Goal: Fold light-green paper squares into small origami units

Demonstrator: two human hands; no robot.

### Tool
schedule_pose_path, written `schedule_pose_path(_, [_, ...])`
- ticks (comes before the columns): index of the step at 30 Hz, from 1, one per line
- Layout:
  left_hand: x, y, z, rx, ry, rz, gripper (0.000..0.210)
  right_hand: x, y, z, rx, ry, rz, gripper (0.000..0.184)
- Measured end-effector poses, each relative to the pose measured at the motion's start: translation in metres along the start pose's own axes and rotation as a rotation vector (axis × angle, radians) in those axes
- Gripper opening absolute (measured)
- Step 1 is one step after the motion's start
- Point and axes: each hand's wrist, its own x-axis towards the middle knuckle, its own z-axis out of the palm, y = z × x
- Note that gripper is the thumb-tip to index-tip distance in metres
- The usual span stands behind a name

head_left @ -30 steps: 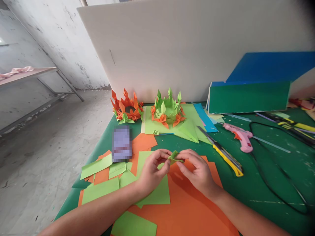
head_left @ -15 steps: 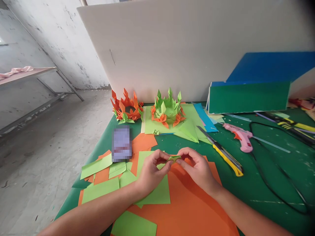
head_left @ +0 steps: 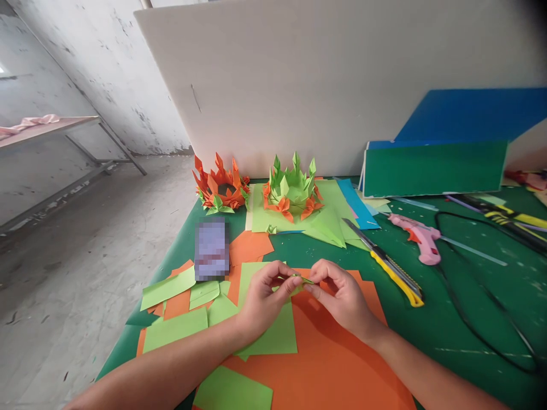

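Fingers (head_left: 277, 267) hide much of the held paper (head_left: 306, 279). The purple thing (head_left: 212, 249) is too blurred to tell; the bottom edge cuts off the orange sheet (head_left: 337, 364).

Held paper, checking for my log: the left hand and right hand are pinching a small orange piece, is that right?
The piece is green, not orange, as the head view shows; the left hand and right hand do pinch it.

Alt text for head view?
Two hands pinch a folded green paper over an orange sheet on a green table. Beyond sit an orange paper crown and a green paper crown; a yellow knife and pink glue gun lie at right.
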Motion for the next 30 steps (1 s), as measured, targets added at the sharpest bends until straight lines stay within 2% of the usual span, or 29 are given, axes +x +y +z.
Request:
schedule_pose_path(5, [-0.0019,0.0022,-0.0002,-0.074,-0.010,0.009,0.021,-0.0012,-0.0013,0.0006,0.009,-0.041,-0.012,0.025])
schedule_pose_path(14, [0.0044,0.0071,-0.0024,-0.265,-0.053,-0.182,0.026,-0.0001,-0.0049,0.0006,0.006,-0.056,0.005,0.025])
schedule_pose_path(17, [0.0068,0.0056,-0.0028,-0.243,-0.074,-0.240,0.027,0.0002,-0.0057,-0.0004,0.017,-0.030,0.026,0.027])
schedule_pose_path(19, [0.0069,0.0048,-0.0022,-0.180,-0.065,-0.217,0.027,0.0000,-0.0055,-0.0003,0.038,-0.016,0.059,0.027])
schedule_pose_path(24, [0.0048,0.0038,-0.0004,-0.056,0.025,-0.056,0.027,-0.0024,-0.0028,0.0036,0.090,-0.065,0.172,0.030])
schedule_pose_path(26, [0.0044,0.0040,-0.0001,-0.043,0.003,-0.050,0.025,-0.0022,-0.0023,0.0038,0.115,-0.065,0.184,0.031])
schedule_pose_path(30, [0.0047,0.0022,0.0009,-0.166,-0.048,-0.090,0.025,0.0006,-0.0034,0.0001,0.173,-0.008,0.203,0.031])
